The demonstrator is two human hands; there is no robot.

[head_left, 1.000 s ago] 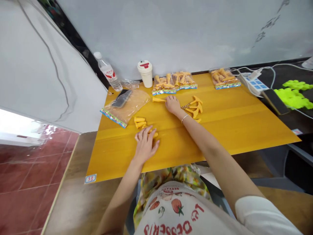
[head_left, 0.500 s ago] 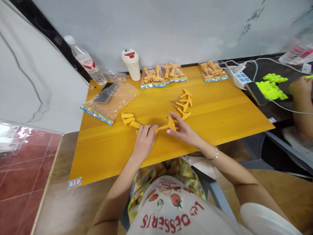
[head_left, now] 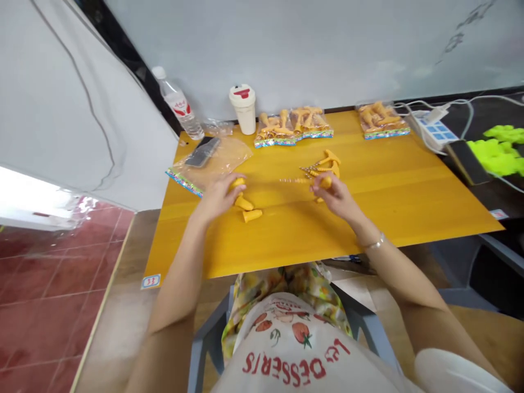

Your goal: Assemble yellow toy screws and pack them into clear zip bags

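My left hand [head_left: 216, 195] is closed around a yellow cap [head_left: 238, 182] near the left middle of the yellow table [head_left: 388, 202]. Two more yellow caps [head_left: 248, 209] lie just right of it. My right hand [head_left: 335, 194] pinches the yellow handle of a corkscrew-like piece [head_left: 325, 182], its thin spiral [head_left: 292, 180] pointing left toward the other hand. A small pile of the same handled spirals [head_left: 323, 164] lies just behind my right hand.
Filled clear bags of yellow parts [head_left: 292, 131] and another bag [head_left: 381, 125] line the back edge. A white cup [head_left: 244, 115], a water bottle [head_left: 178, 109], a phone [head_left: 202, 152] on an empty bag [head_left: 213, 164], a power strip [head_left: 434, 130] and green parts [head_left: 501, 155] are around.
My hands were together on one assembled piece; they have since pulled apart, the left carrying a cap to the left, the right carrying the spiral piece to the right. The camera view shifted.
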